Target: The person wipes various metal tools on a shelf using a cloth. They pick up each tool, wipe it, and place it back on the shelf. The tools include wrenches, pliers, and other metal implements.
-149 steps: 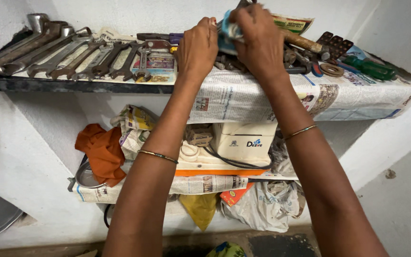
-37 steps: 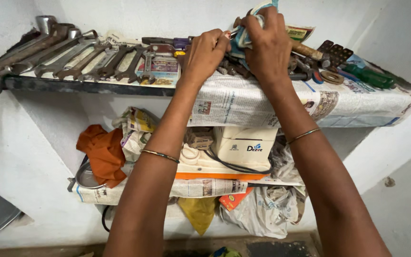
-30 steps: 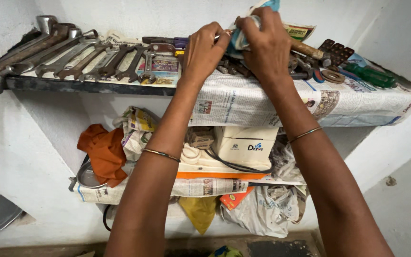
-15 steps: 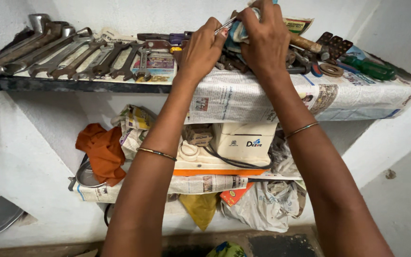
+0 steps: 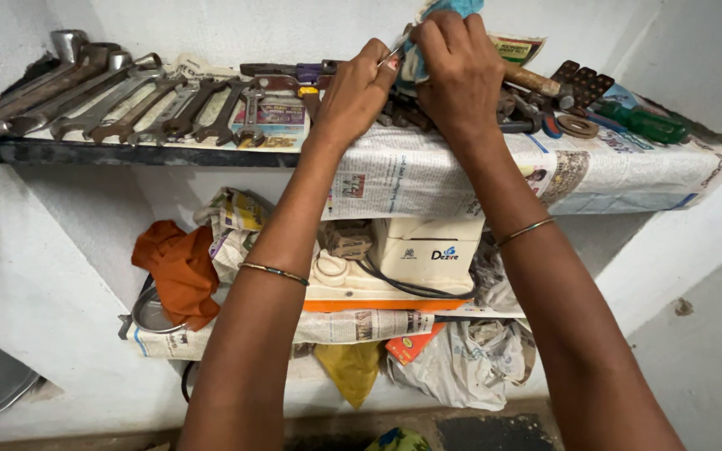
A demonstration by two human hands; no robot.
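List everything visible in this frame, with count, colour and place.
wrenches: about ten, grey metal, side by side on upper shelf left
newspaper: one sheet, printed, lining upper shelf
screwdriver: one, green handle, upper shelf right
orange cloth: one, lower shelf left
white box: one, lower shelf centre
yellow bag: one, hanging below lower shelf
blue cloth: one, bunched in right hand
left hand: fingers pinching a thin metal tool over upper shelf
right hand: closed on blue cloth

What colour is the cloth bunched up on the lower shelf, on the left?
Orange cloth, seen in the head view.
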